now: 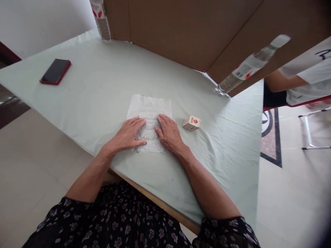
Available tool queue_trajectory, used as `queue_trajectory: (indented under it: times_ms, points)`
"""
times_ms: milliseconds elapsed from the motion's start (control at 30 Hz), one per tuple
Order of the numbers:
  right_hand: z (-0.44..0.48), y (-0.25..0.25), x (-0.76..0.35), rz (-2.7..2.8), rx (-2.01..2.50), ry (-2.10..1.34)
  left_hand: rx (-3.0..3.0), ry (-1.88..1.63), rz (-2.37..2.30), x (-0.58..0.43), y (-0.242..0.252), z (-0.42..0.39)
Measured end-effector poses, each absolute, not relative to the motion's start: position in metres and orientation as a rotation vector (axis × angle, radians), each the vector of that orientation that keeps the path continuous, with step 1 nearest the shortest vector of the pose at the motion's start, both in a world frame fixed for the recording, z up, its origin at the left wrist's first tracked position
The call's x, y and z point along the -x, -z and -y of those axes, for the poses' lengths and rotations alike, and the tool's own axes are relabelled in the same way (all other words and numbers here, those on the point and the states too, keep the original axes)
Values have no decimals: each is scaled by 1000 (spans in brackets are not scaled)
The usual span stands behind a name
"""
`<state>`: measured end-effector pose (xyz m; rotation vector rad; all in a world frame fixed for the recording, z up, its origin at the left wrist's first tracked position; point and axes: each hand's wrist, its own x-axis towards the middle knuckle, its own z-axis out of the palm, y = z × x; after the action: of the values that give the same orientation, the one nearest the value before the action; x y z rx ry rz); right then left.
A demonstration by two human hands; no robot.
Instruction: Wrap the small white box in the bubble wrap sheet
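Observation:
A sheet of clear bubble wrap (148, 108) lies flat on the pale green tablecloth (103, 96) in front of me. My left hand (128, 134) rests palm down on the sheet's near left part, fingers stretched out. My right hand (168, 132) lies flat on its near right part, fingers also extended. Both hands press on the wrap and grip nothing. A small white box with a red mark (191, 123) sits on the cloth just right of my right hand, apart from it.
A red-cased phone (55, 71) lies at the far left. A large cardboard panel (196, 31) stands at the back, with a plastic bottle (102, 20) at its left and another bottle (248, 65) at its right. Another person's arm (281, 81) shows at the right edge.

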<state>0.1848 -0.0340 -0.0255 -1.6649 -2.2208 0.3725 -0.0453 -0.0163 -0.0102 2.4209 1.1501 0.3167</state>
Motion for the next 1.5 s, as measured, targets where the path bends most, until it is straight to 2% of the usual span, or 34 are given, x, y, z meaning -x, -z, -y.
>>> queue_trajectory:
  times_ms: [200, 400, 567, 733, 900, 1067, 1500]
  points:
    - [34, -7, -231, 2132, 1549, -200, -2392, -271, -1134, 46, 10, 15]
    - [35, -25, -304, 2122, 1924, -224, -2373, -263, -1154, 45, 8, 16]
    - [36, -28, -304, 1994, 2108, -334, -2365, -287, -1158, 45, 8, 16]
    - [40, -44, -258, 1981, 1734, -316, -2348, -331, -1160, 45, 10, 16]
    - [35, -32, -200, 2187, 1426, -403, -2327, -384, -1148, 45, 13, 16]
    - [26, -14, -184, 2372, 1452, -549, -2310, -400, -1136, 45, 13, 16]
    - [25, -5, -186, 2288, 1447, -653, -2298, -359, -1157, 45, 10, 17]
